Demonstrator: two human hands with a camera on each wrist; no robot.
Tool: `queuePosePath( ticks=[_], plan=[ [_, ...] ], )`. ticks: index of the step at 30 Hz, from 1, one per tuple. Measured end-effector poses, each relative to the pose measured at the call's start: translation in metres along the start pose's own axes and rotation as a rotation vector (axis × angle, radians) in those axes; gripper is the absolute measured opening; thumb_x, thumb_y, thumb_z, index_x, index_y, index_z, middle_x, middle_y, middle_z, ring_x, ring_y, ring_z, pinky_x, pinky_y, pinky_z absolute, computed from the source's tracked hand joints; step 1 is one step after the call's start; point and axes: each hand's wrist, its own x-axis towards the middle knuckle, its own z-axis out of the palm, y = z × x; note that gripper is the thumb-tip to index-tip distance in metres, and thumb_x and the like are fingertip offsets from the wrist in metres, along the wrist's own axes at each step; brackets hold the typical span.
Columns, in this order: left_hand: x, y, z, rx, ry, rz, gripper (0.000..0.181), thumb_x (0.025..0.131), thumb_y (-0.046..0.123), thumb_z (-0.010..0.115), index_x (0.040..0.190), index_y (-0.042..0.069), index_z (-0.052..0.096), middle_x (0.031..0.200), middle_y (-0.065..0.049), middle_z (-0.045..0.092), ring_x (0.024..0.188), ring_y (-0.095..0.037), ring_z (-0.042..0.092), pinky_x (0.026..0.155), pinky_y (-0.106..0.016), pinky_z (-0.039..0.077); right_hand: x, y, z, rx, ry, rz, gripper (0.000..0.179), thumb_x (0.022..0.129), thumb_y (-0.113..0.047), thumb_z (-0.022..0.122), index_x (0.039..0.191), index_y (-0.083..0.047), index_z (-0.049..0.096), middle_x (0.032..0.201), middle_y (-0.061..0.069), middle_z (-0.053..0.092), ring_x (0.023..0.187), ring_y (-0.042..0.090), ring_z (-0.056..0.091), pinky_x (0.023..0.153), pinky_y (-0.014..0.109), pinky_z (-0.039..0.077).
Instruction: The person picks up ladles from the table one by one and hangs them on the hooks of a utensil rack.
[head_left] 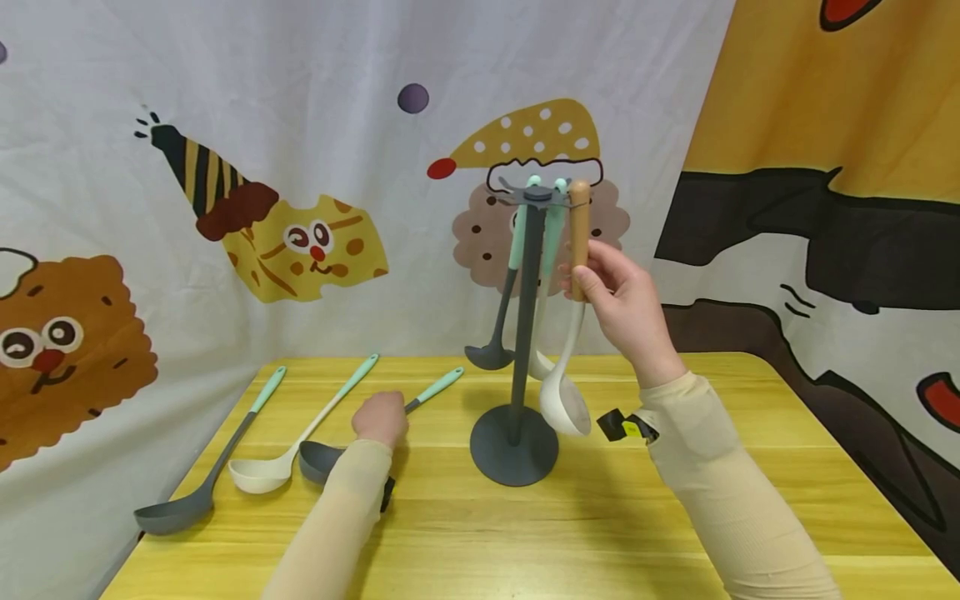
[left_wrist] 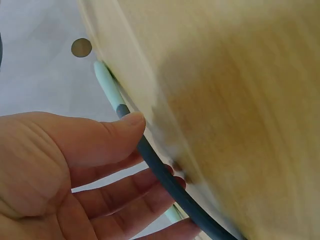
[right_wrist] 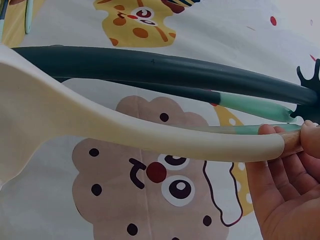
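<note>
My right hand holds a white ladle by its wooden handle, thumb in front and fingers behind. This ladle hangs down upright beside a dark grey utensil stand, its handle top level with the stand's hooks; whether it is hooked on I cannot tell. My left hand is low over the table, pinching the dark shaft of a grey ladle with a mint handle. In the left wrist view the thumb lies on that shaft, fingers on its other side.
From the stand hang a dark mint-handled utensil and a pale mint-handled one, partly hidden. Left on the wooden table lie a grey ladle and a cream ladle. A printed cloth hangs behind.
</note>
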Motion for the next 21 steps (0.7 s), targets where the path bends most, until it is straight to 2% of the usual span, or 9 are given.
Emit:
queuePosePath(
  ticks=[14, 21],
  plan=[
    [0.0034, -0.0038, 0.0029, 0.073, 0.039, 0.057, 0.012, 0.094, 0.004, 0.059, 0.094, 0.010, 0.070, 0.090, -0.012, 0.069, 0.082, -0.032, 0.067, 0.062, -0.050, 0.054, 0.0005, 0.0011, 0.0002, -0.012, 0.003, -0.007, 0.036, 0.101, -0.013, 0.055, 0.134, 0.002, 0.056, 0.110, 0.017, 0.066, 0.089, 0.011, 0.067, 0.085, 0.025, 0.054],
    [0.0038, -0.0041, -0.0007, 0.003, 0.098, 0.038, 0.010, 0.093, 0.003, 0.062, 0.093, 0.010, 0.068, 0.083, -0.012, 0.067, 0.073, -0.032, 0.064, 0.056, -0.047, 0.052, 0.0001, 0.0008, 0.0005, -0.019, 0.001, -0.008, 0.035, 0.102, -0.014, 0.055, 0.133, 0.002, 0.057, 0.109, 0.017, 0.066, 0.089, 0.011, 0.067, 0.084, 0.026, 0.054]
  ],
)
